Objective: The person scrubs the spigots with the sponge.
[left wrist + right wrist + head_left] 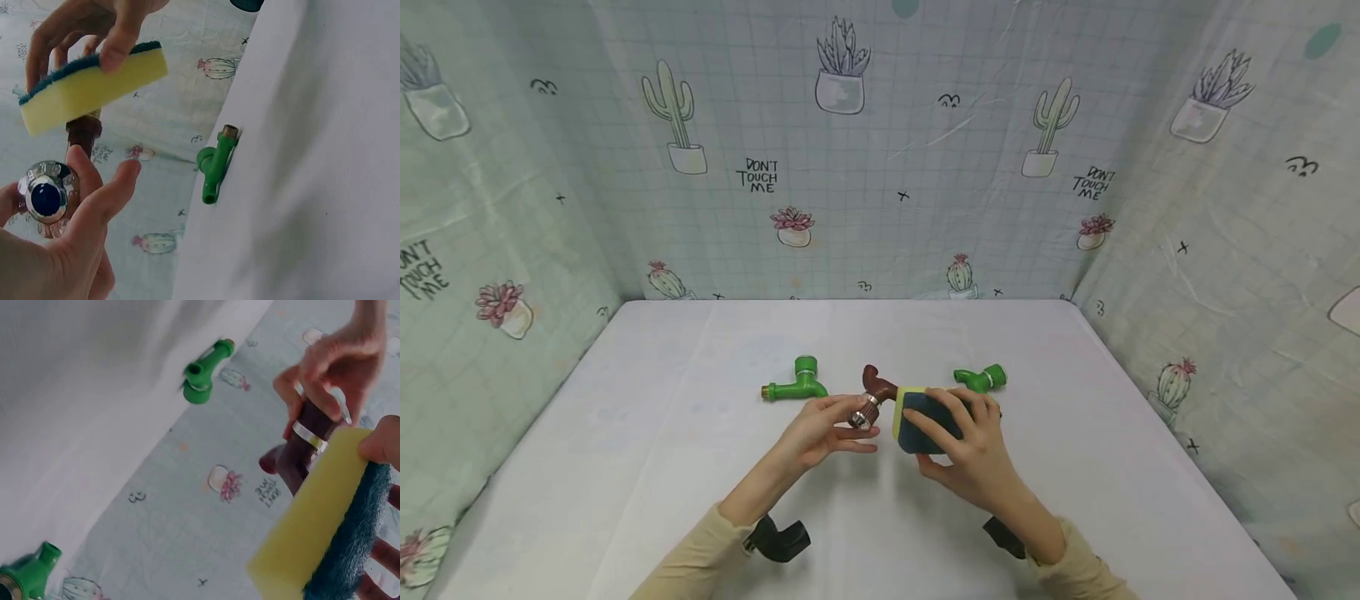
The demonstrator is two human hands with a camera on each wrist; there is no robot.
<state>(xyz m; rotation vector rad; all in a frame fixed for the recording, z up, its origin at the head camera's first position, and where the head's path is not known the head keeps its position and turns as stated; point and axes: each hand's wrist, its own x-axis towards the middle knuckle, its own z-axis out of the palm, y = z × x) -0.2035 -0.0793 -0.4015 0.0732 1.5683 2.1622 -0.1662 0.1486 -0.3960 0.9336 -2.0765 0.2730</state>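
My left hand [830, 431] pinches a dark red-brown faucet [877, 386] by its ribbed, chrome-capped handle, above the table. A blue disc [45, 199] marks the centre of that cap in the left wrist view. My right hand [973, 446] grips a sponge [929, 423], yellow on one side and dark blue-green and rough on the other. The sponge's yellow side faces the faucet and lies against its threaded inlet end in the left wrist view. In the head view the sponge and right fingers hide that end.
One green faucet [797, 384] lies beyond my left hand, another green faucet [982, 378] beyond my right. Nearer, a black faucet [778, 540] lies by the left forearm; a black piece [1004, 537] is partly hidden under the right forearm. Patterned cloth walls [880, 242] surround the white table [700, 358].
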